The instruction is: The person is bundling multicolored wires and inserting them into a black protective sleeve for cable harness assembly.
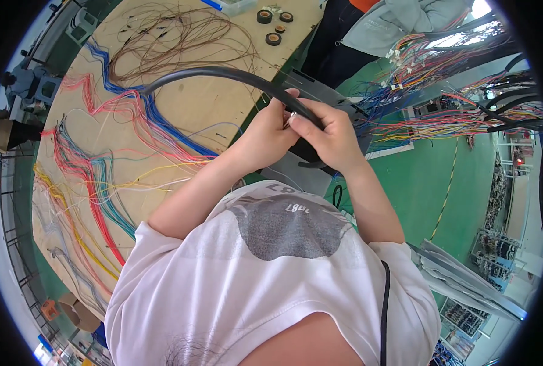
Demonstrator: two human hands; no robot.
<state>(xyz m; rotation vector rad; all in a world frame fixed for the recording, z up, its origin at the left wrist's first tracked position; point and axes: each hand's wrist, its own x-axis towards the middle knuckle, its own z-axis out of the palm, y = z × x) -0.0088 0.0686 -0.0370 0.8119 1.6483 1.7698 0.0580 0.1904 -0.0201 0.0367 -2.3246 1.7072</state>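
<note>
A thick black tube [222, 72] arcs from the wire bundles on the table to my two hands, which are close together in front of my chest. My right hand [337, 135] is closed around the tube near its lower end. Against it, my left hand [270, 135] is closed too, its fingers meeting the right thumb. A small pale, shiny piece [292, 117] shows between the fingertips; its kind is too small to tell. The tube's far end lies by a blue wire bundle [155, 116] and some pink-red wires [138, 122].
On the wooden table [180, 52] lie loose brown wires [192, 30], red wires [94, 201], yellow wires [79, 229] and several tape rolls [273, 39]. A person [399, 27] in grey stands beyond. Many coloured wires [417, 125] hang at the right.
</note>
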